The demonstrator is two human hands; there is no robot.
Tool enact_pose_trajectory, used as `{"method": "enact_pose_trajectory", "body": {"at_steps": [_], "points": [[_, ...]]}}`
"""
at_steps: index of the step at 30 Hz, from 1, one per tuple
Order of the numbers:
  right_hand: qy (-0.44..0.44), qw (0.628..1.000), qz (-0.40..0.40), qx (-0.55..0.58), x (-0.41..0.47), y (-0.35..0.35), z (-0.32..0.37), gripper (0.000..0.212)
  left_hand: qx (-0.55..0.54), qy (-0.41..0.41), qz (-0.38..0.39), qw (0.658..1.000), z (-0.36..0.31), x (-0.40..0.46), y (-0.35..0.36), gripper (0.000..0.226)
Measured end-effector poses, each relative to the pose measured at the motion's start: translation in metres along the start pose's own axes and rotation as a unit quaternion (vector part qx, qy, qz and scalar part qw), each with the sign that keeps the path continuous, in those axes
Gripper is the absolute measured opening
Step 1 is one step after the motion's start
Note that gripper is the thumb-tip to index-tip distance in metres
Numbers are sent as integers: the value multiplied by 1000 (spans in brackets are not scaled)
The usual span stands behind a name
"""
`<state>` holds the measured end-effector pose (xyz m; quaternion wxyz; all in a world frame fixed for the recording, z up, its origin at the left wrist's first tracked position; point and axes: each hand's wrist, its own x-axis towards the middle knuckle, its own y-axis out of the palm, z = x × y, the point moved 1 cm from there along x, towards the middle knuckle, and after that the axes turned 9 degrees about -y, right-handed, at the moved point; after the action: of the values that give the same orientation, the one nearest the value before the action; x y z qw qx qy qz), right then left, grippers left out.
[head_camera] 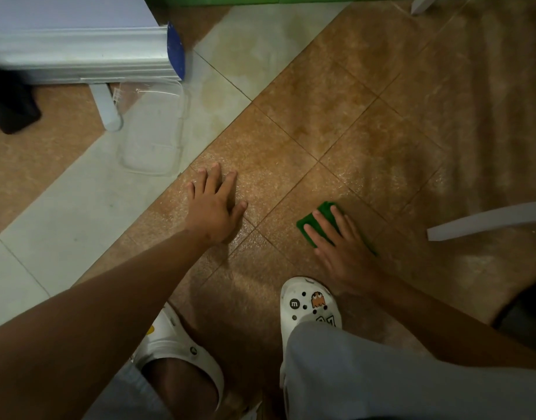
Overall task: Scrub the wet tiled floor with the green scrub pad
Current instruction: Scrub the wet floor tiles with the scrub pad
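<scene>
Two hands work the tiled floor [366,95]. I see the left hand [215,204], at nine o'clock, splayed flat as a brace; the right hand [340,247], at three o'clock, presses straight fingers on the green scrub pad [309,222]. Scrubbing underway; next stroke needs firm pressure across glossy, wet, pebbled brown squares.

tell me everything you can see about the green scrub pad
The green scrub pad is a flat, dark green pad, fibrous-looking as far as the picture shows, with a rounded corner. It lies flat on the wet brown floor tiles, ahead of the white clog. The right hand presses on it with straight, spread fingers and hides much of it; only its far end and a sliver at the right show. The left hand rests apart on the tiles.
</scene>
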<state>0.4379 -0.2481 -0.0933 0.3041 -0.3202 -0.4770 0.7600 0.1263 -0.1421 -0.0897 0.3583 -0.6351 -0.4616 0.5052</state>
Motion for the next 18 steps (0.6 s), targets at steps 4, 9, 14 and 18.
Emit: {"method": "enact_pose_trajectory", "body": {"at_steps": [4, 9, 14, 18], "points": [[-57, 998, 21, -26, 42, -19, -20, 53, -1, -1, -2, 1000, 0, 1, 0, 73], [-31, 999, -13, -31, 109, -44, -48, 52, 1, -4, 12, 1000, 0, 0, -4, 73], [22, 999, -34, -27, 112, -38, -38, 53, -13, 2, 13, 1000, 1, -2, -9, 80], [13, 999, -28, -5, 61, -16, -8, 53, -43, -19, -3, 999, 6, -4, -9, 99]]}}
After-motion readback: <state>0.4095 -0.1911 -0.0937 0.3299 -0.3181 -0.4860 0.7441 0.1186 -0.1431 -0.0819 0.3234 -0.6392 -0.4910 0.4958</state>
